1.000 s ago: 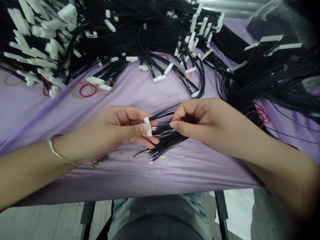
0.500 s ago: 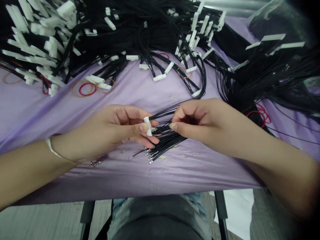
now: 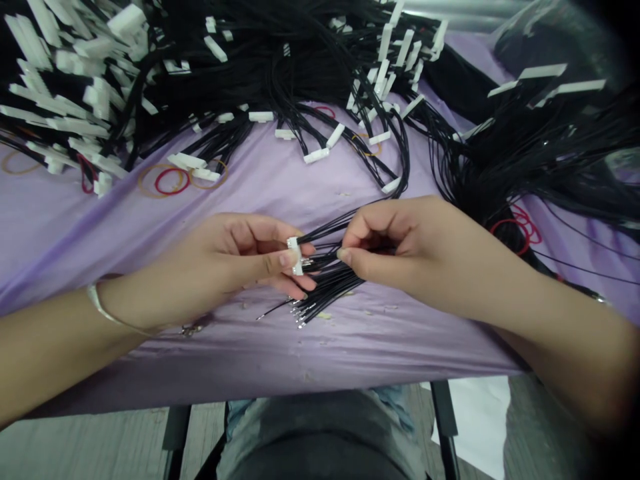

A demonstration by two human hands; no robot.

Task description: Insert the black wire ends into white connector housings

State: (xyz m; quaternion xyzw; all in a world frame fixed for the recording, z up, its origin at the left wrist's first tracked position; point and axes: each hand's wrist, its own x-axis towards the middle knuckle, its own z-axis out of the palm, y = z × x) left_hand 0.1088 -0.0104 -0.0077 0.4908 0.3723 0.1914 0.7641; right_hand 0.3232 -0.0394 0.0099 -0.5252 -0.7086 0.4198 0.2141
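Between the thumb and fingers of my left hand (image 3: 255, 257) is a small white connector housing (image 3: 296, 256), held on edge. Several black wires run from its right side toward my right hand (image 3: 390, 240). That hand is closed in a pinch on black wires (image 3: 327, 257), its thumb tip and forefinger together; how many it grips is hidden. Below the fingers a fanned bundle of loose black wires (image 3: 325, 293) lies on the purple cloth, bare metal terminals (image 3: 299, 313) at its left end. One wire sticks out farther left than the others.
Piles of black cables with white connectors (image 3: 80, 100) cover the back of the purple-covered table (image 3: 260, 373). More cables (image 3: 540, 147) heap at the right. Red and tan rubber bands (image 3: 173, 181) lie at the left, red ones (image 3: 520, 227) at the right. Chair arms stand below the front edge.
Both hands keep nearly the same hold and place. The whole view has shifted slightly; the connector and wires look almost unchanged.
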